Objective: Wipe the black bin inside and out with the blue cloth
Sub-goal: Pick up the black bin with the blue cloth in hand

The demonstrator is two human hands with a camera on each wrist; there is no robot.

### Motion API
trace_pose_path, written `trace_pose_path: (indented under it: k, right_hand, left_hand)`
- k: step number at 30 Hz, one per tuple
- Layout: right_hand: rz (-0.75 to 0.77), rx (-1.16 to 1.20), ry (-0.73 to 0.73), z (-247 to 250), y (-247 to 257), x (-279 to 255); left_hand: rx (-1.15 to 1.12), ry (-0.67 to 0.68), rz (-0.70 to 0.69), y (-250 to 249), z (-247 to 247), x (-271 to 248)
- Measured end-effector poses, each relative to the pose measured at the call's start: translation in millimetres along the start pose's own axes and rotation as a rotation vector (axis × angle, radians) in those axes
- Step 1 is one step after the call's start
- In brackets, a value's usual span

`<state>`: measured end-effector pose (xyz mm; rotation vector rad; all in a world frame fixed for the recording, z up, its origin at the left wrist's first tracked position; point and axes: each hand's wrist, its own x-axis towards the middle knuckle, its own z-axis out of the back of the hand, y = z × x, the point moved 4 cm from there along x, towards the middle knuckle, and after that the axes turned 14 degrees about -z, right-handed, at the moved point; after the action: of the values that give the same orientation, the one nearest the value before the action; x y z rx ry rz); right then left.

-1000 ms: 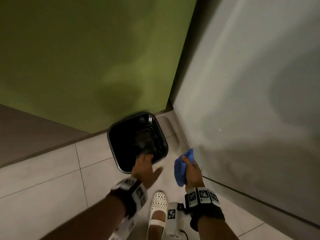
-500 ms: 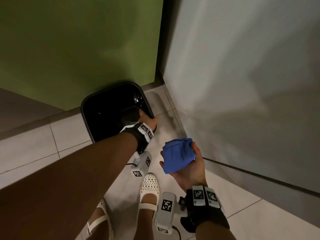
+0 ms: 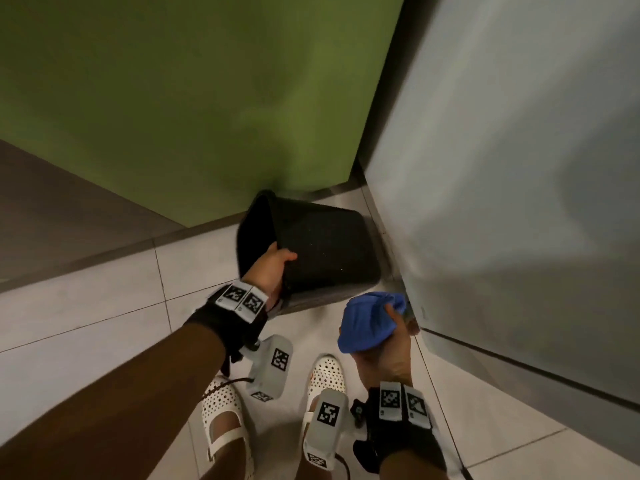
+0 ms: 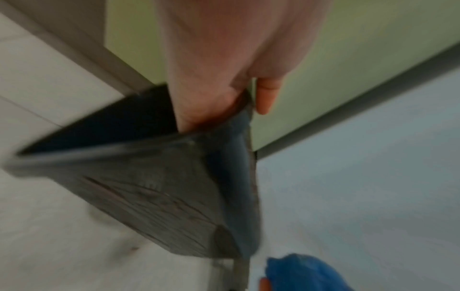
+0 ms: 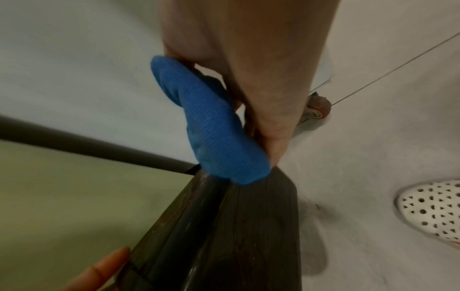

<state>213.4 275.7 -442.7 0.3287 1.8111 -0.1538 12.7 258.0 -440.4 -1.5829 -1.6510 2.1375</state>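
The black bin (image 3: 322, 251) is tipped onto its side off the floor, its mouth facing left. My left hand (image 3: 273, 268) grips its near rim, thumb on the outer wall and fingers hidden inside. In the left wrist view that hand (image 4: 224, 94) holds the bin (image 4: 159, 196) by the rim. My right hand (image 3: 388, 344) holds the bunched blue cloth (image 3: 369, 323) just below the bin's base, to the right. In the right wrist view the blue cloth (image 5: 214, 133) lies against the end of the bin (image 5: 236, 226), held in my right hand (image 5: 261, 118).
A green wall (image 3: 194, 91) stands behind the bin and a grey panel (image 3: 519, 168) closes in on the right, forming a corner. The floor is pale tile (image 3: 86, 341). My feet in white perforated shoes (image 3: 327, 375) stand just behind my hands.
The bin stood upright on the floor; my left hand took its rim and has lifted and tipped it sideways. My right hand brought the cloth nearer to the bin's base.
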Motion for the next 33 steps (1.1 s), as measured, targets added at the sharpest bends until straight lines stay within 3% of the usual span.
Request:
trace_pose_path:
  k: [5,8,15,24,26,29,33]
  right_hand:
    - [0.281,-0.356,-0.208,-4.0,1.5,14.4]
    - [0.397,-0.499,-0.219,-11.2,-5.7,13.4]
    - [0.545,-0.759,-0.257,-19.6,-39.5,26.1]
    - [0.484,-1.054,-0.353,-18.4,-83.8,54.8]
    - [0.529,-1.120,-0.303,-34.9,-91.3,48.7]
    - [0.739,-1.176,-0.210,-60.9,-97.5,44.9]
    - [0.810,-1.452,-0.286,-86.6,-104.9,59.2]
  left_hand:
    - [-0.104,0.101,0.136,26.9,26.3,8.3]
    - [-0.107,0.102,0.138,41.1,34.6,12.0]
    - [-0.036,0.056,0.175,69.0,66.4,21.1]
    - [-0.086,0.031,0.181,89.9,86.5,27.4]
    - [-0.113,0.021,0.192,90.4,84.8,27.5]
    - [-0.156,0.019,0.200,90.7,81.3,28.1]
    - [-0.119,0.042,0.164,87.4,72.1,25.4]
